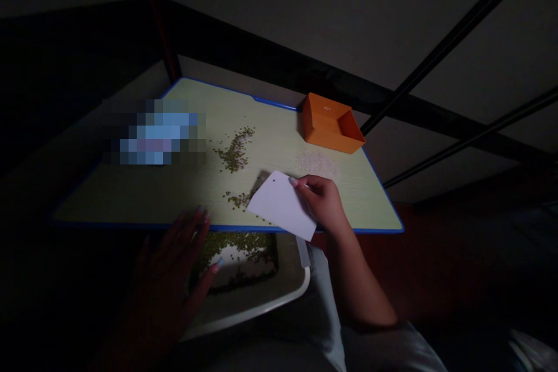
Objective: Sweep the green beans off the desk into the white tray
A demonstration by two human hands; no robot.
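My right hand [323,200] is closed on a piece of white paper [281,202], pinched at its right upper side between thumb and fingers. The paper is tilted over the table's front edge, with small dark specks on it. Beside its left edge lies a small scatter of green beans [238,200]. Farther back is a larger pile of green beans [233,154] with pale grains among them. My left hand [174,261], in shadow with fingers spread, is over the front edge near a white tub [257,311], which holds more green beans.
On the pale, blue-edged table [122,203], an orange box [333,125] stands at the back right. A spread of pale grains [317,163] lies in front of it. At the left is a pixelated bluish object [161,132]. A wall [279,6] rises behind the table.
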